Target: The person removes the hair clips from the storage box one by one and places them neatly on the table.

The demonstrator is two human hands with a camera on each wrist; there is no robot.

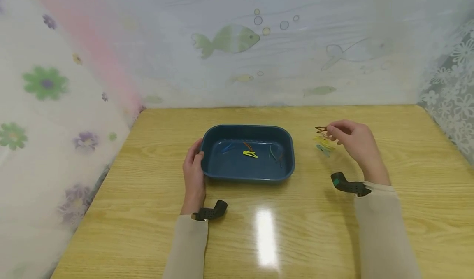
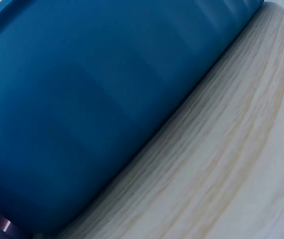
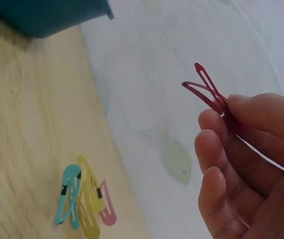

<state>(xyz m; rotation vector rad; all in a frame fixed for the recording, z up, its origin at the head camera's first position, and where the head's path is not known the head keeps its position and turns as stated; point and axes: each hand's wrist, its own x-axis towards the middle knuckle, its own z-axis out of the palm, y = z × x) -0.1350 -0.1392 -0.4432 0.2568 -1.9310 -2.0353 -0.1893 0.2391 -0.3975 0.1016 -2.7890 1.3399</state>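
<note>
A red snap hair clip (image 3: 216,94), its two arms sprung apart, is pinched between thumb and fingertips of my right hand (image 1: 353,141), raised at the table's right side. Below that hand lies a small pile of hair clips: a light blue one (image 3: 68,194), yellow ones (image 3: 88,199) and a pink one (image 3: 108,204). My left hand (image 1: 194,172) grips the left end of a dark blue basin (image 1: 248,177), thumb at the rim. Inside the basin are a yellow hair clip (image 1: 250,154), a blue one (image 1: 227,147) and several thin, dark ones.
The wooden table (image 1: 148,229) reaches back to a pale curtain (image 1: 177,77) printed with fish. On the left hangs a flowered curtain (image 1: 44,139). Each wrist wears a black camera mount, the left one (image 1: 212,211) standing just in front of the basin.
</note>
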